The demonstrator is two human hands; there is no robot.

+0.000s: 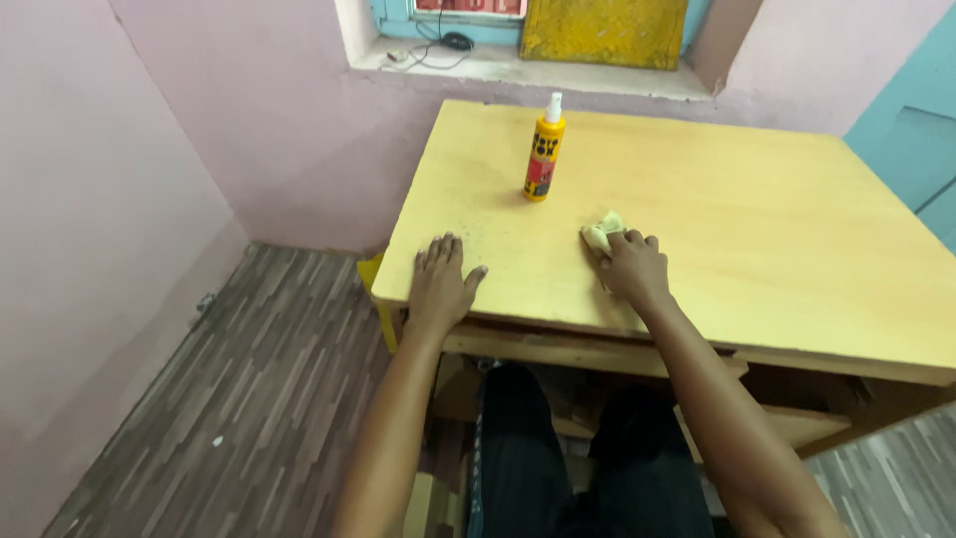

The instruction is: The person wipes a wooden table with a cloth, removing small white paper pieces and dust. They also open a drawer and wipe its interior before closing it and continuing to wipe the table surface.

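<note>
My right hand (633, 269) presses a small crumpled pale yellow cloth (601, 232) onto the light wooden table top (777, 229); most of the cloth is hidden under my fingers. My left hand (440, 284) lies flat, palm down, near the table's front left edge, with its fingers spread and nothing in it. An orange-yellow spray bottle (544, 149) with a white nozzle stands upright behind and between my hands, apart from both.
A pink wall runs along the left and back. A window ledge (518, 65) behind the table carries cables and a yellow board (603, 30). A teal door (911, 149) is at the right. Grey striped wood-pattern flooring (229, 418) lies to the left. My legs are under the table.
</note>
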